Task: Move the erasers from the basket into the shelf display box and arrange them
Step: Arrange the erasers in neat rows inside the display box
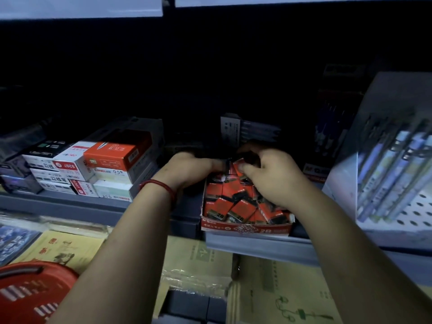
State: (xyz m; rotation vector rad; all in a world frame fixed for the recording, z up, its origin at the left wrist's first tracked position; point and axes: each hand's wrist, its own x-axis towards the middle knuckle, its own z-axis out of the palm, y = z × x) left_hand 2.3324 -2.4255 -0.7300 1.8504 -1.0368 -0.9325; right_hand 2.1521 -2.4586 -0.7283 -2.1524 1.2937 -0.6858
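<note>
A red and white display box marked 2B stands on the shelf edge, filled with several red and black erasers lying at mixed angles. Both my hands reach into its far end. My left hand, with a red string round the wrist, rests at the box's back left corner with its fingers curled against the erasers there. My right hand pinches a red eraser at the back of the box. The red basket sits at the lower left.
Stacked red, white and grey stationery boxes fill the shelf to the left. A pegboard stand with packed pens is at the right. Yellow paper pads lie on the lower shelf. The shelf's back is dark.
</note>
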